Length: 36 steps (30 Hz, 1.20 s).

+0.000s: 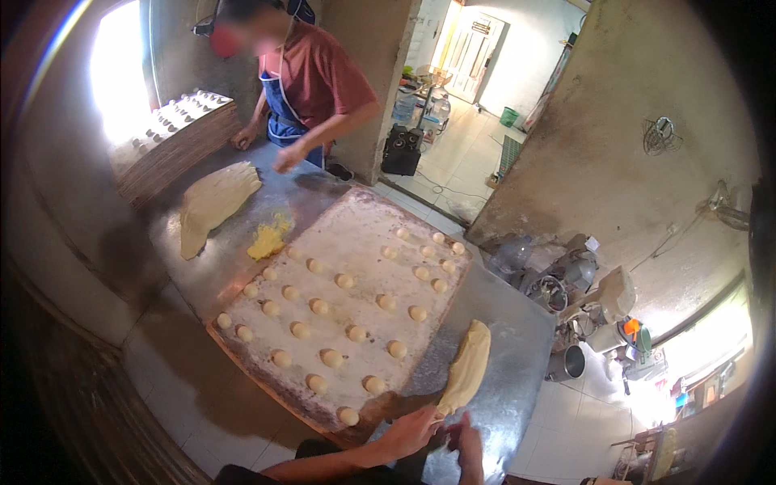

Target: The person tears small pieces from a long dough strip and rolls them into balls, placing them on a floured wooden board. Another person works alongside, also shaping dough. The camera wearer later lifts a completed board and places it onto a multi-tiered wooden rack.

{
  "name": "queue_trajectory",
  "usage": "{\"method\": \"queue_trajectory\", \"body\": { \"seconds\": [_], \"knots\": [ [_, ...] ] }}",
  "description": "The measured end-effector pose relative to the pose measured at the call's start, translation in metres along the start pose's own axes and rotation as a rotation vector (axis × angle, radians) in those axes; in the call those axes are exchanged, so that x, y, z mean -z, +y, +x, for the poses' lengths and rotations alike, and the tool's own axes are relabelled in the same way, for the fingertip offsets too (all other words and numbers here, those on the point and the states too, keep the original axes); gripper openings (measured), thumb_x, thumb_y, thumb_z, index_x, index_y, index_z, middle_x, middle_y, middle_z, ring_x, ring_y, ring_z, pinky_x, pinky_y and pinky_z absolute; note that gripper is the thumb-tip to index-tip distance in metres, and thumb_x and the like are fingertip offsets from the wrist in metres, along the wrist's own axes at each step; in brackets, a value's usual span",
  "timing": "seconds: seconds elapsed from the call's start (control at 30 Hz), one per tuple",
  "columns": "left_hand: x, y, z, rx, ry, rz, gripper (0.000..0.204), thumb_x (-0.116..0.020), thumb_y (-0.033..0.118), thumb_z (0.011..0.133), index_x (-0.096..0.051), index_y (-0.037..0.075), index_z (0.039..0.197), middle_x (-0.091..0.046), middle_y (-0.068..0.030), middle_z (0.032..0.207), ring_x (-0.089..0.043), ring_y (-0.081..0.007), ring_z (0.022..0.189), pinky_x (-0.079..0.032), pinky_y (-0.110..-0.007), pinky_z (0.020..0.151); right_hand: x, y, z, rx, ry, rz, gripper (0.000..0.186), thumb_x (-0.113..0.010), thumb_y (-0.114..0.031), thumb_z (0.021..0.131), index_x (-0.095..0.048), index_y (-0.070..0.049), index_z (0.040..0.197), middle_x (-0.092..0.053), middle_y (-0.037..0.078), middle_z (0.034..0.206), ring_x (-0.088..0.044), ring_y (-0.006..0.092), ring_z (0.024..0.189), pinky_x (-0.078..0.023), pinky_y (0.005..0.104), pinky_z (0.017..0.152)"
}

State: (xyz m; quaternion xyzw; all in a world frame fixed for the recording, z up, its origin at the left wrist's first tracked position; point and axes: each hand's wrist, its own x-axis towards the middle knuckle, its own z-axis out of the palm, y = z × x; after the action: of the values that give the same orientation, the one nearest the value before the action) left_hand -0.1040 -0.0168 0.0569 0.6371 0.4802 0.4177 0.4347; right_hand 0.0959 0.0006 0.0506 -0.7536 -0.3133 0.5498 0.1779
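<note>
Pale yellow dough roll (pixel 467 368) at a metal work surface (pixel 513 347): the roll is lying lengthwise away from the person, its near end meeting the fingers of the left hand (pixel 411 434), while the right hand (pixel 469 451) is hovering just beside that end, on its right. The left forearm is slanting in from the lower edge toward the right, with the back of the hand facing up and the fingers pointing at the roll; the right hand is standing more upright, its thumb side turned toward the left hand. The left fingers are lying close together at the dough's tip, though one cannot tell whether they are pinching it; the right fingers are partly hidden, and their grip cannot be told. The roll is appearing smooth, soft and slightly curved, broad along its middle and narrowing toward the hands. To its left, a floured board (pixel 356 222) is carrying small round dough balls (pixel 331 358) in loose rows. Beyond the board, a yellow crumbly mass (pixel 267 241) and a flat dough slab (pixel 214 202) are resting near a co-worker (pixel 323 77) in a blue apron.
</note>
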Motion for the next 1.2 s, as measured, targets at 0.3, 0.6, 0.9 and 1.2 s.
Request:
{"method": "queue_trajectory", "body": {
  "seconds": [0.3,0.6,0.9,1.2],
  "knots": [
    [-0.018,0.099,-0.012,-0.526,-0.310,0.329,0.048,-0.054,0.030,0.103,-0.058,0.003,0.142,-0.068,-0.0211,0.123,-0.066,-0.0388,0.116,-0.048,-0.050,0.106,-0.028,0.050,-0.039,-0.120,-0.262,0.943,0.054,-0.042,-0.047,0.111,-0.067,0.000,0.112,-0.073,0.016,0.086,-0.070,0.0317,0.076,-0.055,0.0454,0.066],
    [-0.102,-0.034,0.007,-0.603,-0.068,0.285,0.037,-0.064,0.027,0.095,-0.066,0.014,0.061,-0.060,-0.0083,0.056,-0.063,-0.0281,0.058,-0.047,-0.042,0.069,-0.022,0.071,-0.068,0.589,0.698,-0.136,0.059,-0.043,-0.033,0.112,-0.063,0.008,0.075,-0.064,0.025,0.069,-0.061,0.0381,0.056,-0.042,0.0502,0.051],
    [-0.079,-0.028,0.013,-0.560,-0.228,0.512,0.017,-0.067,0.023,0.096,-0.072,0.008,0.092,-0.071,-0.0104,0.091,-0.068,-0.0274,0.091,-0.050,-0.042,0.088,0.021,0.119,-0.041,0.824,0.646,-0.672,0.027,-0.064,-0.018,0.096,-0.065,0.004,0.113,-0.054,0.032,0.138,-0.048,0.0476,0.133,-0.035,0.0585,0.113],
    [-0.065,0.013,-0.006,-0.322,-0.133,0.359,0.028,-0.065,0.020,0.099,-0.068,0.016,0.126,-0.065,-0.0088,0.124,-0.061,-0.0328,0.122,-0.048,-0.047,0.103,-0.016,0.095,-0.034,1.111,0.354,-0.783,0.070,-0.068,-0.021,0.092,-0.042,-0.005,0.155,-0.053,0.027,0.144,-0.044,0.0486,0.139,-0.029,0.0589,0.121]
  ]
}}
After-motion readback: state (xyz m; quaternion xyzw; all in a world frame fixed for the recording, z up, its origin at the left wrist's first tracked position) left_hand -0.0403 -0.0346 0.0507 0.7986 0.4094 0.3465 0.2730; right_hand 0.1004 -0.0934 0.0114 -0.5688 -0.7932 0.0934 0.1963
